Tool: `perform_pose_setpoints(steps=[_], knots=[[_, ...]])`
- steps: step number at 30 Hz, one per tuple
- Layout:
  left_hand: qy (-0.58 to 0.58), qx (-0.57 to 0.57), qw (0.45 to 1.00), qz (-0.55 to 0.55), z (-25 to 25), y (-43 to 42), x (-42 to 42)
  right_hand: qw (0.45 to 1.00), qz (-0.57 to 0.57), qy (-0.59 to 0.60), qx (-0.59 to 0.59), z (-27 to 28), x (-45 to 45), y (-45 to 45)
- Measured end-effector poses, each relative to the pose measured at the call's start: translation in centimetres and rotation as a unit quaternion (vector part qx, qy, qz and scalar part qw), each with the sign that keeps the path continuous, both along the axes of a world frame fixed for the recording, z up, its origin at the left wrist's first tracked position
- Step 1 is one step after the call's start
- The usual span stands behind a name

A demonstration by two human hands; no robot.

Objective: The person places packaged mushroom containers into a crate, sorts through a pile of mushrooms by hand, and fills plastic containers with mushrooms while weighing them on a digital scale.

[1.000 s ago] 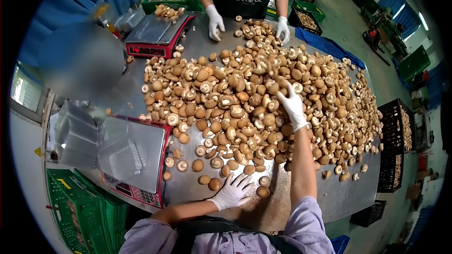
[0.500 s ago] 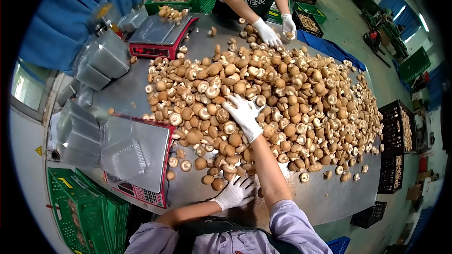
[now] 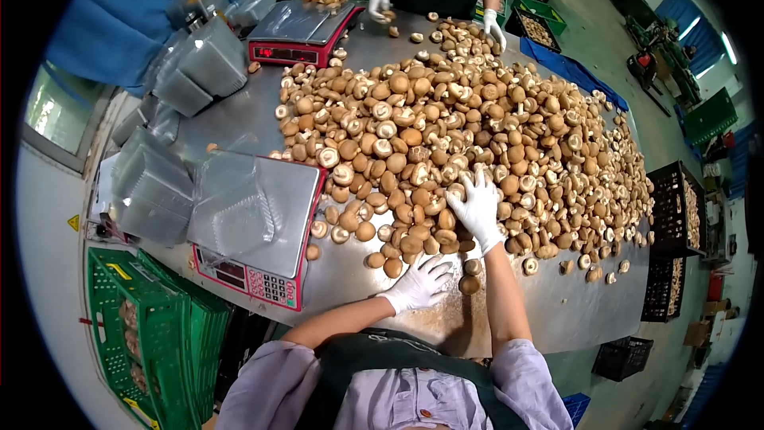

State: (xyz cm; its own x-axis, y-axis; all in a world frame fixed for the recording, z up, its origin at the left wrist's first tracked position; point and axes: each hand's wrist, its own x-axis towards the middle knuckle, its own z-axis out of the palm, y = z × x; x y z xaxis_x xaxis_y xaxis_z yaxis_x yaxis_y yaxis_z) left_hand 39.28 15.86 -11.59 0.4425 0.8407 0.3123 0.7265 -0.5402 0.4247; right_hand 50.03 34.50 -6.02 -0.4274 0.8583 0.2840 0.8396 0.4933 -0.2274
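A large heap of brown-capped shiitake mushrooms (image 3: 446,123) covers much of the metal table (image 3: 557,302). My right hand (image 3: 477,211), in a white glove, lies on the near side of the heap with its fingers apart, touching mushrooms. What is under its palm is hidden. Close to the table's near edge, my left hand (image 3: 419,284), also gloved, rests palm down with spread fingers, just below a few mushrooms at the heap's border. Two loose mushrooms (image 3: 471,275) lie between my hands.
On the left, a red scale (image 3: 274,231) bears a clear plastic tray (image 3: 235,219); stacked trays (image 3: 151,191) stand beside it. Across the table, a co-worker's gloved hand (image 3: 380,1) holds a mushroom near a second scale (image 3: 294,40). Green crates (image 3: 143,334) stand lower left.
The view has shifted. My right hand has drawn back toward me over the heap, and my left hand stays near the table edge. The co-worker's one hand has moved toward the far scale.
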Motion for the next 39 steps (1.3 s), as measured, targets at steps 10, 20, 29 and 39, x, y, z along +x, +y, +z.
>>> perform_pose_setpoints(steps=[10,20,29,39], knots=[[-0.045,-0.006,0.98,0.196,4.9,2.2,-5.7,0.995,0.04,0.077,-0.041,0.2,2.8,-10.2],[-0.045,0.009,0.989,0.141,2.8,-4.3,-8.1,0.984,-0.053,0.171,0.018,-2.8,7.3,-18.1],[-0.035,-0.017,0.937,0.347,1.4,-8.6,-11.5,0.983,-0.045,0.176,0.013,-2.6,9.6,-20.3],[-0.029,0.002,0.998,0.063,3.8,-6.4,-6.6,0.964,-0.102,0.243,-0.022,-0.8,8.0,-22.6]])
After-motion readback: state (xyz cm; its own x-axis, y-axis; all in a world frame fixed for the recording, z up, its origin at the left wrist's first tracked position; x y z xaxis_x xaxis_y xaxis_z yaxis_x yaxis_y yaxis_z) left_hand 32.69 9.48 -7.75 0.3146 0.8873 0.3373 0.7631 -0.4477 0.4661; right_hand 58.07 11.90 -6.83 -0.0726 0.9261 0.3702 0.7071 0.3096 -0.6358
